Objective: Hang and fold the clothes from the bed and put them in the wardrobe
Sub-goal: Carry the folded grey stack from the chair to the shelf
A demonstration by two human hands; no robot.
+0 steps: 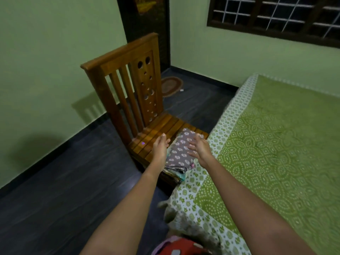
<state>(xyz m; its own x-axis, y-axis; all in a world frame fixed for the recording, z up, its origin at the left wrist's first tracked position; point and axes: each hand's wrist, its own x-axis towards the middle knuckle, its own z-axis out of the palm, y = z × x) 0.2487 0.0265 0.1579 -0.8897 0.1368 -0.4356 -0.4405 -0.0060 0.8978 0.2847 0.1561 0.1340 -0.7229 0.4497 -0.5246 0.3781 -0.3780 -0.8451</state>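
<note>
Bed (276,153) fills the right side, under a green sheet with white dotted print and a pale border of green motifs. No lettering shows in either pattern.

Dark floor (64,190) runs left of it, up to pale green walls. Barred window (276,13) sits top right, dark door (147,24) top centre, and a small oval mat (171,85) lies in front of the door.

Wooden chair (128,85) stands against the bed's edge. It has a slatted seat and a back with round cut-outs.

Stack of folded clothes (179,153) rests on the seat, on the side touching the bed. Top piece is grey-brown with a repeated white leaf print. Thin pale and teal edges show beneath it.

Both bare forearms reach forward from the bottom of the view. Left hand (161,147) is just beside the stack's left edge, fingers straight and loose, grasping nothing. Right hand (199,149) is over the stack's right edge with fingers spread and nothing gripped. Cannot tell whether its fingertips touch the cloth, as both hands are slightly blurred.

A red and lilac item (176,247) is cut off at the bottom edge. Cannot tell what it is.
</note>
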